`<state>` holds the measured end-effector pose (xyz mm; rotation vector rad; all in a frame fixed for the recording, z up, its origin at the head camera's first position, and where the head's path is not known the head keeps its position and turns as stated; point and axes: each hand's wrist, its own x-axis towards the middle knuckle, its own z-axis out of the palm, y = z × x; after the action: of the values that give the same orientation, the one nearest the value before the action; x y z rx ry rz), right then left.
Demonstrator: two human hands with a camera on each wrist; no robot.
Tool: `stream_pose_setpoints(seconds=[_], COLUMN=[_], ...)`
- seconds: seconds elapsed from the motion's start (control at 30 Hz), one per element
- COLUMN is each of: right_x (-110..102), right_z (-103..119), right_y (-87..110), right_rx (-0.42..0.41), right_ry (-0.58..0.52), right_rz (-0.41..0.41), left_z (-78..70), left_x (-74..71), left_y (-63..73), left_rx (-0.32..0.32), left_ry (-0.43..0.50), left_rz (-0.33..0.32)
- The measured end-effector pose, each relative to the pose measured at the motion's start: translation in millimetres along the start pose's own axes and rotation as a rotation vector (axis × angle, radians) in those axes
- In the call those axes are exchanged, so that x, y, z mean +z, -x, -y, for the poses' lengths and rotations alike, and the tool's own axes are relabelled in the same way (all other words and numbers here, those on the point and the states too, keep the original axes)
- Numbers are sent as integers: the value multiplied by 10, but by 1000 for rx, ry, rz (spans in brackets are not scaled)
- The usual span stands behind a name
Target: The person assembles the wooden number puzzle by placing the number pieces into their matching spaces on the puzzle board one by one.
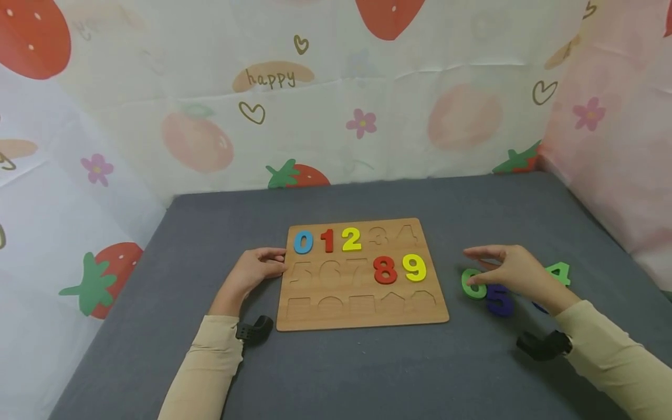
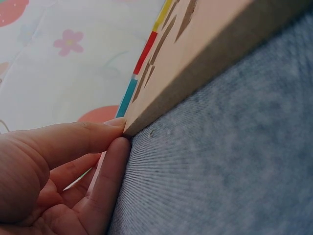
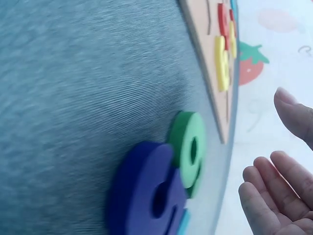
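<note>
My left hand (image 1: 252, 269) pinches the left edge of a wooden number puzzle board (image 1: 362, 322), its thumb and forefinger meeting at the edge in the left wrist view. A blue 0 (image 1: 297, 242), red 1 (image 1: 329, 240) and yellow 2 (image 1: 352, 240) sit in the board's top row. Below them are a red 8 (image 1: 385, 270) and a yellow 9 (image 1: 423, 268); other recesses are bare. To the board's right, my right hand (image 1: 517, 271) hovers with fingers and thumb apart over a green 6 (image 1: 466, 286) and a purple 5 (image 1: 501, 306), holding nothing.
A green 4 (image 1: 560, 271) lies behind the right hand. A dark blue piece (image 1: 541, 307) is mostly hidden by the right wrist. Grey cloth (image 1: 367, 373) covers the table, and a printed curtain (image 1: 336, 140) hangs behind it.
</note>
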<state>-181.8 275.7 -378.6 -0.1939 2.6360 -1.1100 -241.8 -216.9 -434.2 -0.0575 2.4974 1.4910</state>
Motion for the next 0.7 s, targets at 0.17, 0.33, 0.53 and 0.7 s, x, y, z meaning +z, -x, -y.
stream_pose_setpoints(seconds=[0.17, 0.33, 0.53, 0.7], right_x=[19, 51, 89, 106], right_z=[-89, -161, -211, -239], right_y=[3, -11, -18, -13], right_rx=[-15, -29, -31, -49], right_ry=[16, 50, 82, 95], right_rz=[9, 6, 8, 15], left_z=[4, 0, -3, -9], left_x=[-4, -7, -7, 4], left_y=[3, 15, 19, 16], left_rx=[1, 8, 5, 3], left_ry=[0, -1, 10, 19], left_rz=[-12, -11, -8, -5])
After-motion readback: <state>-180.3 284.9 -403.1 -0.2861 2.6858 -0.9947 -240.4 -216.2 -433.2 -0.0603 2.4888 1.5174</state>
